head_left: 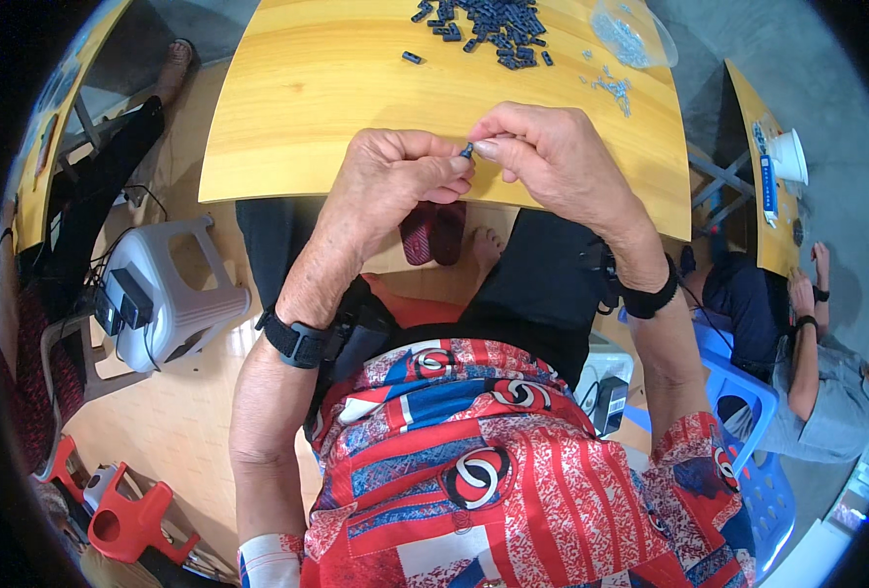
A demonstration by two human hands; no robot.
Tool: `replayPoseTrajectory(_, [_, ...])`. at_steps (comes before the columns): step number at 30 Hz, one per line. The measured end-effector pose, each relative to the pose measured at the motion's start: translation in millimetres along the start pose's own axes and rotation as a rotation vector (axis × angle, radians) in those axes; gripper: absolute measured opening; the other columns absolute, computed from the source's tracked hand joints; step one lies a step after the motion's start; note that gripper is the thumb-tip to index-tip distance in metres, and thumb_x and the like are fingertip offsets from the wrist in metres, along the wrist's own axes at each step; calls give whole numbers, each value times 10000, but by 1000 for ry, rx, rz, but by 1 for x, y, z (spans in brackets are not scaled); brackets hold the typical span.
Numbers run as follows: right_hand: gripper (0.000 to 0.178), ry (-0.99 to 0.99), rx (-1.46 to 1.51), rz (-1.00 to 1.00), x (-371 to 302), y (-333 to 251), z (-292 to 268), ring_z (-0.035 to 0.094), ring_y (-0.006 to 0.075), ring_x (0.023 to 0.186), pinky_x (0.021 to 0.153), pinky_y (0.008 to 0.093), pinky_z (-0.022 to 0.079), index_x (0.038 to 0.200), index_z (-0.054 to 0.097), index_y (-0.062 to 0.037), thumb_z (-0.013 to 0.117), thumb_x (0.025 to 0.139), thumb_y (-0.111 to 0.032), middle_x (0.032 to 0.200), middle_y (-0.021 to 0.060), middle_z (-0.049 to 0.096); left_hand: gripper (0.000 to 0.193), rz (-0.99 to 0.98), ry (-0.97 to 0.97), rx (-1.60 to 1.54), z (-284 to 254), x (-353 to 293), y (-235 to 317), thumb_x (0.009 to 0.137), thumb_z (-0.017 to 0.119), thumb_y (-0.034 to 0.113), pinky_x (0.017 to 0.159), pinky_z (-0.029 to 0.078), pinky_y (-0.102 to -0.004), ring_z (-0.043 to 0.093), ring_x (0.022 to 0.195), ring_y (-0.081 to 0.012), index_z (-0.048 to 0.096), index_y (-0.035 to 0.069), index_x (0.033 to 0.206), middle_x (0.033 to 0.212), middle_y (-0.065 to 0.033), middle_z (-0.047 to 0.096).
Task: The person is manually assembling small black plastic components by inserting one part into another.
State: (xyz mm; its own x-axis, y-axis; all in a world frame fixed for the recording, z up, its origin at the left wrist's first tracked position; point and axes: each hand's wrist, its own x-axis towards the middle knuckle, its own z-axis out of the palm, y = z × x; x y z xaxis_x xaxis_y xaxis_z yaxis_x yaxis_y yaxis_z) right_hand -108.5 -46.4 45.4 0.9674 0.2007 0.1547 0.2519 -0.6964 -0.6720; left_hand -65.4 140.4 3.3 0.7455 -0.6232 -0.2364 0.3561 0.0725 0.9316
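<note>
Over the near edge of a yellow wooden table (297, 108), my two hands meet at a small dark blue-black piece (468, 151). My left hand (395, 176) pinches it between thumb and finger. The fingertips of my right hand (542, 147) are closed at the upper end of the same piece; whether they also hold a tiny part there I cannot make out. Farther back lies a pile of small black plastic pieces (508, 29), with one loose black piece (412, 58) left of it. To the right are scattered small shiny metal parts (615, 90).
A clear plastic tub (635, 34) with small parts stands at the table's far right corner. White stool (174, 284) at left, red stool (130, 524) at lower left, blue chair (748, 392) at right. Another person (826, 392) sits at a side table (777, 225) on the right.
</note>
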Motion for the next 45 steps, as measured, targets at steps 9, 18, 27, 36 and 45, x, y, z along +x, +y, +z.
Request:
replayPoseTrajectory(9, [144, 69, -139, -78, 4, -2, 6, 626, 313, 638, 578, 392, 485, 774, 631, -29, 603, 815, -165, 666, 146, 621, 169, 4, 23, 79, 2, 2, -1, 875, 610, 98, 709, 563, -279, 672, 769, -174, 678, -19, 975, 843, -129, 688])
replayPoseTrajectory(18, [158, 93, -200, -88, 5, -1, 7, 618, 324, 623, 565, 400, 479, 743, 616, -32, 600, 812, -173, 642, 155, 606, 159, -8, 77, 51, 7, 2, 3, 827, 633, 64, 660, 542, -243, 655, 700, -141, 677, -64, 910, 797, -113, 677])
replayPoseTrajectory(27, [194, 63, -69, -37, -1, 7, -1, 620, 319, 643, 586, 378, 489, 882, 630, -29, 639, 811, -210, 721, 137, 628, 167, -11, 51, 28, 3, 3, 2, 850, 646, 115, 686, 564, -270, 672, 747, -166, 686, -17, 944, 823, -120, 690])
replayPoseTrajectory(36, [299, 48, -442, -317, -8, 3, 10, 619, 280, 673, 567, 378, 498, 902, 546, -46, 685, 772, -276, 761, 107, 579, 154, -5, 33, 8, 3, 3, 2, 830, 658, 83, 710, 563, -275, 672, 767, -160, 688, -16, 944, 847, -113, 695])
replayPoseTrajectory(45, [210, 55, -498, -423, -8, 6, 9, 607, 255, 618, 526, 356, 499, 773, 516, -50, 666, 751, -197, 671, 80, 533, 148, -1, 28, 30, 5, 3, 0, 820, 636, 41, 727, 562, -277, 672, 766, -159, 686, -33, 938, 835, -119, 694])
